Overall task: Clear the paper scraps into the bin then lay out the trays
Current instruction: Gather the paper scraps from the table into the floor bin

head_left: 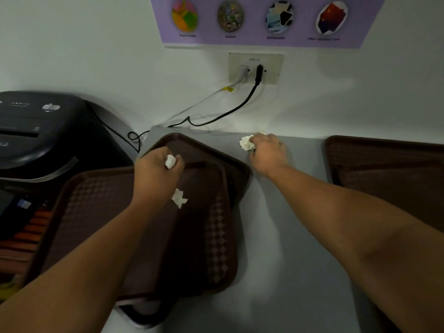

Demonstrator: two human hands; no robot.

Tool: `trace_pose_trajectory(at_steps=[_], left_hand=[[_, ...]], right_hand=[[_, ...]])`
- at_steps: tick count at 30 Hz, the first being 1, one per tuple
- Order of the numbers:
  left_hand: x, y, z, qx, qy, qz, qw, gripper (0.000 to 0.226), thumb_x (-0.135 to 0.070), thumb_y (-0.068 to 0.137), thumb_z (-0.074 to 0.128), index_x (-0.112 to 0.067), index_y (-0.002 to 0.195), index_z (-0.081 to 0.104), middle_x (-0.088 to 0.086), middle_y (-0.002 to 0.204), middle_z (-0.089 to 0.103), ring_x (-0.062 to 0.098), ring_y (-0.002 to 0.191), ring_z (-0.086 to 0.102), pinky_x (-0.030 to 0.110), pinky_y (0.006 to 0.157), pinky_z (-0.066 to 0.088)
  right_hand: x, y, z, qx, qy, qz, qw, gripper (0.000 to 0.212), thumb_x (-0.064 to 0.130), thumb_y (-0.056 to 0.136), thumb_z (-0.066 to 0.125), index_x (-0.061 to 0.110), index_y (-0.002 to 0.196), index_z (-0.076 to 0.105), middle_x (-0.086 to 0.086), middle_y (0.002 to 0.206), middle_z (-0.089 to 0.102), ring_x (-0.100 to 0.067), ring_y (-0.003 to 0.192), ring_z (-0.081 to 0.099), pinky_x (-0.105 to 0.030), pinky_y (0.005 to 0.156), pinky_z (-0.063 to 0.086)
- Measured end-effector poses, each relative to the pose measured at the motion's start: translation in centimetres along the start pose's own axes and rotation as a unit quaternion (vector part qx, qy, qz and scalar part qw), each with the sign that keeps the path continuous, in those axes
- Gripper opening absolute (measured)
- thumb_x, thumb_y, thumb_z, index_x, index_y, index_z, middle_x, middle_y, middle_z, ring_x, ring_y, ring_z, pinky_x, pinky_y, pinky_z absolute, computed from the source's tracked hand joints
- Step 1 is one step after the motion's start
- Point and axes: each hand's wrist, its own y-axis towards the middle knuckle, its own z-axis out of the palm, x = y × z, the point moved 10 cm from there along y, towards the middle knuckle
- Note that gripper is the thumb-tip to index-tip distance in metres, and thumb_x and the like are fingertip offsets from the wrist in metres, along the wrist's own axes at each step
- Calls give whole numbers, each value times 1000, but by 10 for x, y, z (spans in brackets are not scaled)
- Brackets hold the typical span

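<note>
My left hand (155, 173) hovers over the stacked brown trays (101, 212) and pinches a small white paper scrap (170, 161). Another crumpled scrap (179, 198) lies on the top tray just below that hand. My right hand (268, 151) reaches to the back of the grey counter (283, 248) and grips a crumpled white paper wad (246, 143) near the wall. A lower tray (211, 152) juts out behind the top one. A separate brown tray (389, 169) lies at the far right.
A black paper shredder (43, 133) stands at the left against the wall. Its black cable (216, 118) and a white one run along the counter's back edge to a wall socket (255, 68). A purple poster (264, 20) hangs above.
</note>
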Motion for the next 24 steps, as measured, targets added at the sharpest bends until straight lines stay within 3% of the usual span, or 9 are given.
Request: trace_pose_trajectory(at_steps=[2,4,7,10,12,16,19,22,24], left_hand=[[12,-6,1,8,-7,-13,1000,31,-21,92,65,0,72,54,17,67,58,32,63,59,44,58,52],[19,-12,1,5,-9,-18,1000,31,-20,92,64,-1,70,52,13,65,57,20,57,57,35,57,50],[28,-18,0,-5,-11,-33,999,32,-15,91,64,-1,67,49,8,61,53,7,52,47,19,52,41],[32,-23,2,-5,-14,-44,999,32,-15,91,64,-3,65,49,5,58,52,6,51,46,17,50,39],[33,-26,4,-3,-26,-54,998,33,-14,91,64,-2,65,47,3,58,50,6,51,45,14,49,38],[23,-26,11,5,-47,-63,997,33,-16,90,64,-1,66,46,6,59,49,6,53,42,25,53,41],[10,-24,13,-1,-54,-57,997,35,-16,89,65,-4,63,44,1,57,45,5,51,40,23,51,39],[-4,-27,15,1,-68,-62,996,36,-18,90,65,-2,66,43,4,58,44,7,51,40,26,50,40],[-14,-29,14,-4,-79,-75,994,37,-19,90,65,-2,67,43,2,58,44,7,51,39,25,49,39]], right_hand=[[6,11,6,7,-72,-33,997,46,17,87,50,26,133,50,5,137,50,-27,123,39,-40,98,33],[11,20,12,17,-110,-55,992,46,16,89,50,26,134,48,3,138,49,-29,121,40,-40,94,34],[17,29,23,41,-121,-64,990,36,16,89,53,23,125,56,-5,128,52,-30,117,44,-41,93,40],[23,22,33,57,-88,-53,993,31,10,89,55,15,120,60,-13,123,51,-34,115,50,-40,94,43],[22,12,35,55,-59,-36,996,31,12,94,52,9,124,56,-16,129,45,-35,117,49,-39,95,42],[13,-7,29,56,11,-15,998,31,21,101,41,6,126,51,-18,146,33,-36,129,42,-40,104,38],[7,-18,11,28,64,-5,998,38,26,103,37,4,132,48,-16,151,32,-36,131,40,-38,108,34],[-5,-34,-6,11,141,31,989,44,34,101,40,10,138,46,-17,129,59,-36,118,54,-39,100,43],[-8,-52,-22,-14,173,53,983,33,36,98,45,10,112,59,-17,96,68,-38,93,61,-38,82,48]])
